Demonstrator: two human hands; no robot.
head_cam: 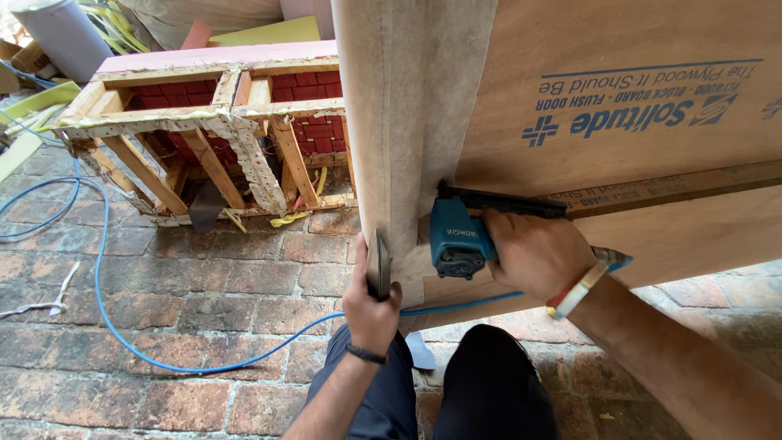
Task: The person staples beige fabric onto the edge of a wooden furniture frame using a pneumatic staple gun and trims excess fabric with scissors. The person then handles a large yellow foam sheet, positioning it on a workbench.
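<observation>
Right hand (pixel 533 253): at about 3 o'clock from frame centre, fingers wrapped tight round the stapler's grip; a red and white band sat on the wrist.
Stapler (pixel 458 240): a blue pneumatic tool with a black magazine running toward 3 o'clock, its nose pressed against the fabric-covered edge of the board, just right of the left hand.
Left hand (pixel 371 305): at about 6 o'clock from centre, fingers closed on the lower end of the fabric, holding it against the panel's edge; a dark band circled the wrist.
Fabric (pixel 407 106): a pale beige strip hanging down from 12 o'clock, lying over the left edge of the board and ending between the two hands.
Board (pixel 635 90): a large brown plywood panel with blue print, filling the 1 to 3 o'clock area, standing tilted above the person's knees.
Hose (pixel 106 269): a thin blue line that looped over the floor from 9 o'clock and ran on under the board toward the stapler.
Frame (pixel 204 130): a bare wooden furniture frame with scraps of pale webbing, at 10 o'clock, well apart from the hands.
Floor (pixel 163 342): red-brown brick paving under everything.
Knees (pixel 489 383): in dark trousers at 6 o'clock, below both hands.
</observation>
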